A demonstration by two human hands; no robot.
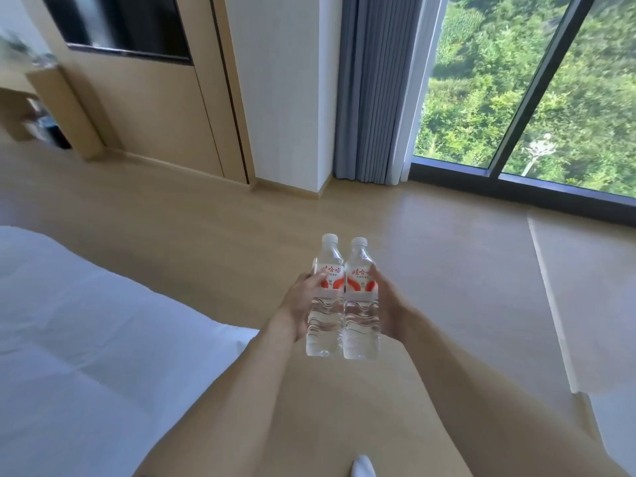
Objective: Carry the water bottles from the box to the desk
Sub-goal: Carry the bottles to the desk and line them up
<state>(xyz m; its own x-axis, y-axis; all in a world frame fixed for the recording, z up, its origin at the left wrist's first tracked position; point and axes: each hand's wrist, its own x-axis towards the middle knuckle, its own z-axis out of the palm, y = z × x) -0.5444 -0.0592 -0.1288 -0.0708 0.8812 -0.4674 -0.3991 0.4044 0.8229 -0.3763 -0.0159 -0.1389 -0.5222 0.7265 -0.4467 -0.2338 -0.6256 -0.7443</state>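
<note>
I hold two bottles upright, side by side and touching, above the floor (430, 270) beside the bed (86, 339). My left hand (299, 304) curls around the left bottle (326, 304); my right hand (387, 304) curls around the right bottle (360, 308).

We see two clear bottles, left bottle (326, 297) and right bottle (360, 301), upright, side by side and touching, held up over the floor. Both have white caps, red-and-white labels, ribbed lower halves, and look full.
</note>
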